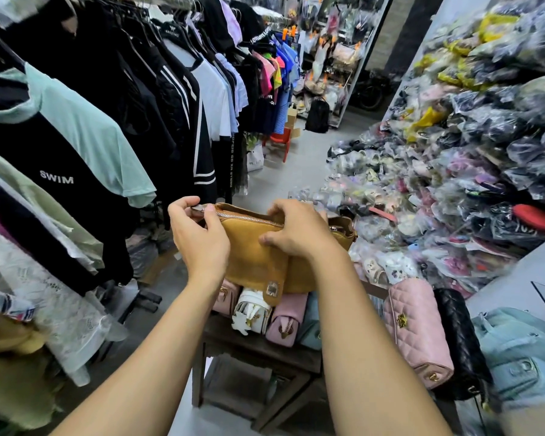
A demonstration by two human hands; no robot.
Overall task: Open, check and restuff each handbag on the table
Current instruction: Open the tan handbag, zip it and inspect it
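Open floor (296, 171) runs as a narrow aisle straight ahead. On the left it is hemmed by a rack of hanging clothes (85, 121) whose sleeves reach out almost to the left forearm. On the right is a sloping heap of plastic-bagged goods (453, 171) that spills down to the floor and ends just beside the table's far right corner. Far down the aisle stand a red stool (280, 141) and a black backpack (317, 116). The dark wooden table (265, 350) is low and small, with its near-left edge and legs bare. Along its top lie a small white bag (252, 309), a pink bag (288, 319) and a teal bag (312, 325), packed side by side. To the right a pink quilted bag (417, 328), a black quilted bag (460, 341) and pale blue bags (523, 350) crowd together under the right forearm. The tan handbag (255, 253) is held up in the air over the row of small bags, its lower edge just above them, roughly level and long side toward the camera. It has a soft, suede-like face. A metal zipper (249, 218) runs along its top edge, showing as one line of teeth between the two hands. A flap hangs at the lower middle with a metal clasp (272, 289), and there is metal hardware at the right end. The left hand (199, 237) is at the bag's left end, with thumb and curled fingers pinched narrowly on a dark tab (198, 209) at the zipper's end. The right hand (299, 231) grips the top of the bag, with fingers curled over the upper edge and the thumb pressed on the near face.
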